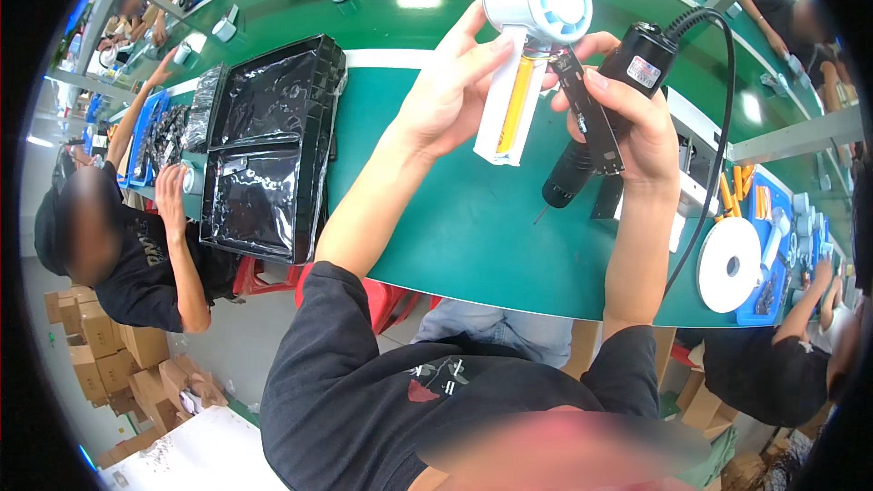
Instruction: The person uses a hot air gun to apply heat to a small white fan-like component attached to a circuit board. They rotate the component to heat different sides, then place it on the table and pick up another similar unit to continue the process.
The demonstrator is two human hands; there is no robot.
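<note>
My left hand is wrapped round a light blue and white handheld fan, raised above the bench. The fan's handle stands uncovered, with a yellow cylindrical battery lying inside it. In my right hand are a black electric screwdriver, its bit tilted down and to the left, and a narrow black strip-shaped part. The strip's upper end is close beside the fan's neck, where thin wires show. Some fingertips of both hands are hidden behind these parts.
A black divided tray lined with plastic film lies to the left on the green workbench. At right are a white disc-shaped reel, a blue tray and yellow batteries. The screwdriver's cable hangs down at right. Co-workers sit on both sides.
</note>
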